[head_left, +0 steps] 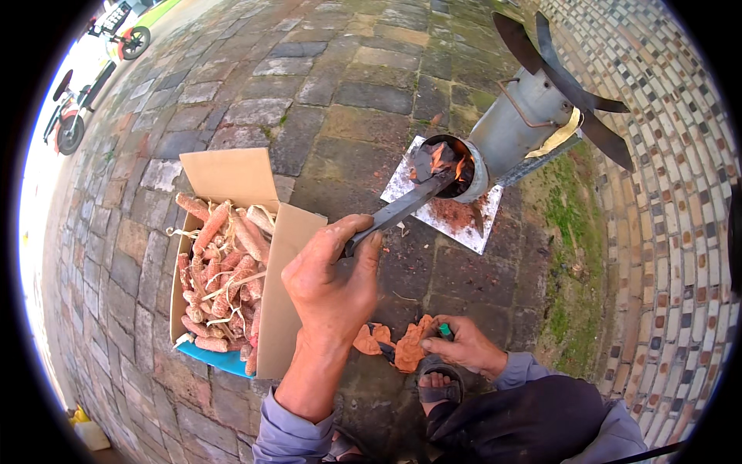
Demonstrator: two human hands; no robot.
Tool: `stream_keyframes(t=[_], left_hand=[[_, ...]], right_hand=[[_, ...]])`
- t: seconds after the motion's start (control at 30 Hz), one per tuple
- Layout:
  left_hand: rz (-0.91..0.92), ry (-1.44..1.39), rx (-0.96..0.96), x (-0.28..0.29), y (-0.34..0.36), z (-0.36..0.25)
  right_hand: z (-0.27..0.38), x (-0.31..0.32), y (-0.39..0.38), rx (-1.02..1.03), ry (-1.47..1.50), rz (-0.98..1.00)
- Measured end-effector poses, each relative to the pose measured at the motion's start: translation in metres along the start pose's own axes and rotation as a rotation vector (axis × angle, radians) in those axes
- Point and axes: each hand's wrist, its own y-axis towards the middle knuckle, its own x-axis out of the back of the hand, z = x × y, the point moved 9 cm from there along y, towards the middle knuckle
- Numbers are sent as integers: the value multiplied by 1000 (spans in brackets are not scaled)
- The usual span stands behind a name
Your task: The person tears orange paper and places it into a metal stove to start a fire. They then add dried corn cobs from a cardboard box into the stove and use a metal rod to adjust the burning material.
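My left hand [332, 282] is closed around one end of a long, flat, dark bar [406, 207]. The bar's far end reaches the round feed opening [478, 166] of a grey metal stove [518, 116], where orange flames [442, 161] burn among dark pieces. Low on the right, my right hand [466, 346] is closed on a small green-ended object [445, 331], whose kind I cannot make out. Just beside that hand, crumpled orange gloves [410, 344] with dark patches lie on the paving; whether the fingers touch them is unclear.
An open cardboard box [290, 267] of dried corncobs [224, 263] stands on the left. Reddish ash covers part of a white board [487, 220] under the stove, which bears dark curved metal fins [603, 139]. A brick wall [657, 209] runs along the right; scooters [73, 124] are far left.
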Motion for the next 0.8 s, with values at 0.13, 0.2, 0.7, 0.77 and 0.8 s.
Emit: stream_keyframes(t=[0.13,0.2,0.7,0.77,0.8], left_hand=[[-118,-28,68,25,-6,13],[-147,-90,59,31,-7,17],[-104,-102,153,3,-7,46],[-96,-142,142,-7,-5,47],[-97,-139,141,-8,-3,44]], right_hand=[[-7,2,-1,-29,31,2],[-6,2,-1,-30,19,2],[-7,4,-1,-9,-18,7],[-6,4,-2,-12,-20,4],[-5,3,-2,-13,-20,4]])
